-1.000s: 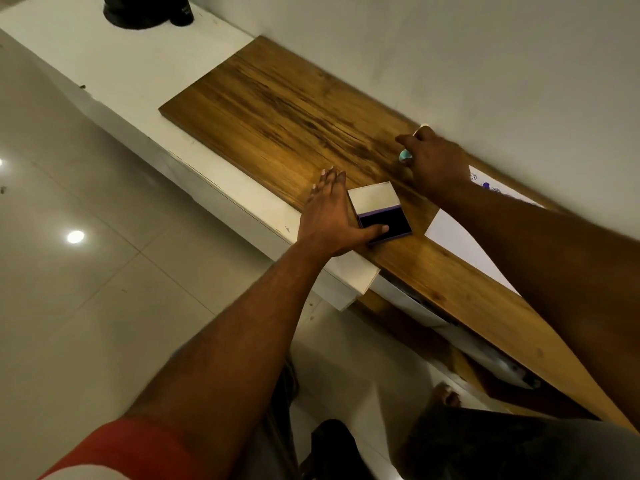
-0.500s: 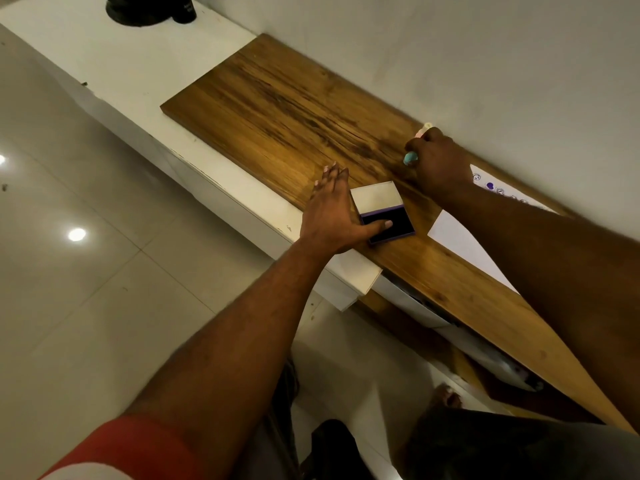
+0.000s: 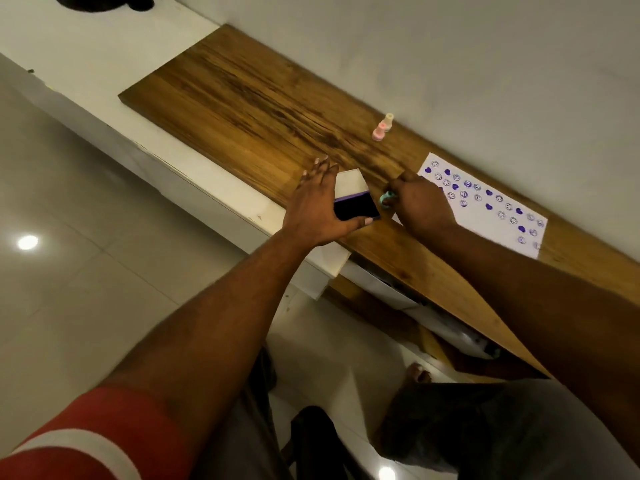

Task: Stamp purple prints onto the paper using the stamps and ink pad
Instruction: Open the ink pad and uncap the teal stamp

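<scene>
The open ink pad (image 3: 358, 206) lies on the wooden board (image 3: 263, 109), its dark purple surface facing up and its white lid (image 3: 351, 183) tipped back. My left hand (image 3: 317, 206) lies flat against the pad's left side, thumb along its near edge, steadying it. My right hand (image 3: 420, 202) is closed on a teal stamp (image 3: 386, 199), held just right of the pad. The white paper (image 3: 485, 206), scattered with purple smiley and heart prints, lies right of that hand. A pink stamp (image 3: 380, 130) and a cream stamp (image 3: 389, 121) stand upright near the wall.
The board rests on a white counter (image 3: 114, 53) along a grey wall. A dark round object (image 3: 104, 1) sits at the counter's far end. Below lies a glossy tiled floor (image 3: 69, 271), with my bare foot (image 3: 419, 374) showing.
My right hand carried the teal stamp from near the wall to beside the ink pad, uncovering the two standing stamps and more of the paper. My left hand stayed on the pad.
</scene>
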A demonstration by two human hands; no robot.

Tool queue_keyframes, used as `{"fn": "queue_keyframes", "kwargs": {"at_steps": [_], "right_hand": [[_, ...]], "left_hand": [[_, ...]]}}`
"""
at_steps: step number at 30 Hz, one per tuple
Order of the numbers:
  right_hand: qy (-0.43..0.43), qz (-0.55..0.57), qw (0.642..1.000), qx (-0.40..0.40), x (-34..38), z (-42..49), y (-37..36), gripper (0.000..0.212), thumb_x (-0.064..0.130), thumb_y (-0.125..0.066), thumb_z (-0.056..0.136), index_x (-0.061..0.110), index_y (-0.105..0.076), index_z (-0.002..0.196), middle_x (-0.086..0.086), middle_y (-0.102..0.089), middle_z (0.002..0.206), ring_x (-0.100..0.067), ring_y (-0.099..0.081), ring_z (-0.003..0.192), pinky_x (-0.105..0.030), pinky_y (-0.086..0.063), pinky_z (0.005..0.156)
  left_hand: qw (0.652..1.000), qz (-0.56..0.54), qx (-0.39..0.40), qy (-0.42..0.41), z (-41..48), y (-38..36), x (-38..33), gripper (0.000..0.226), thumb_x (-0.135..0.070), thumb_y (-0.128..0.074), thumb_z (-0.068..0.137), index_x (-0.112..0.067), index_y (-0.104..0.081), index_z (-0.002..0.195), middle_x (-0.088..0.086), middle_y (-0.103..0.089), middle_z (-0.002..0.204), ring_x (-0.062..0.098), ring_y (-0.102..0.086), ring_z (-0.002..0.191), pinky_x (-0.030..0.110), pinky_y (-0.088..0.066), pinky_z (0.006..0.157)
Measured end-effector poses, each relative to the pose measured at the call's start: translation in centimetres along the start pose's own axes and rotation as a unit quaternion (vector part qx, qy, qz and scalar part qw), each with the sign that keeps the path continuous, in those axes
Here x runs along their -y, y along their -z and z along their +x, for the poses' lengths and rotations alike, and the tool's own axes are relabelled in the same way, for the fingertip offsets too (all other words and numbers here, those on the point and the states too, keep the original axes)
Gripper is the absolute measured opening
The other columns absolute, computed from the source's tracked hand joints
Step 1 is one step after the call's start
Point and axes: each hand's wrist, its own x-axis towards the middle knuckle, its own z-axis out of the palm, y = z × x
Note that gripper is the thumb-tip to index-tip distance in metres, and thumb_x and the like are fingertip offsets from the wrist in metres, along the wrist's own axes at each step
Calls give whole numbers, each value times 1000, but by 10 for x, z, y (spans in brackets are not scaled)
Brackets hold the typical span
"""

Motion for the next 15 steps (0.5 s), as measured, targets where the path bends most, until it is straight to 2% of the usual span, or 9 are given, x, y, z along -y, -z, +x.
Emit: {"fn": "queue_keyframes", "kwargs": {"at_steps": [4,8,12,15], "right_hand": [[-18,9,1000,0,0,-22,-6,31,27,-66,98,17,-69,127,-10,-63,122,-32,-65,101,-29,-43,77],[-25,21,999,-2,7,-44,-10,33,26,-66,99,16,-68,130,-10,-64,124,-31,-64,104,-35,-51,88],[-28,43,999,-19,12,-69,-18,34,26,-68,97,16,-69,129,-10,-66,121,-29,-65,103,-36,-53,89],[-33,78,995,-52,13,-80,-23,31,28,-66,98,16,-72,125,-8,-69,116,-27,-66,97,-34,-52,84]], "left_hand": [[999,30,3,-27,-6,-6,-6,132,-93,-56,71,-10,-16,165,13,-12,174,28,-9,160,44,-10,129],[996,45,-23,-72,-16,-10,-13,126,-91,-54,76,-9,-18,165,13,-12,174,26,-8,161,43,-9,130],[987,70,-64,-132,-30,-17,-24,104,-81,-54,86,-12,-32,161,14,-15,173,28,-11,160,42,-10,128],[979,108,-45,-166,-39,-26,-32,79,-68,-60,91,-20,-48,153,13,-14,173,28,-11,160,39,-2,126]]}}
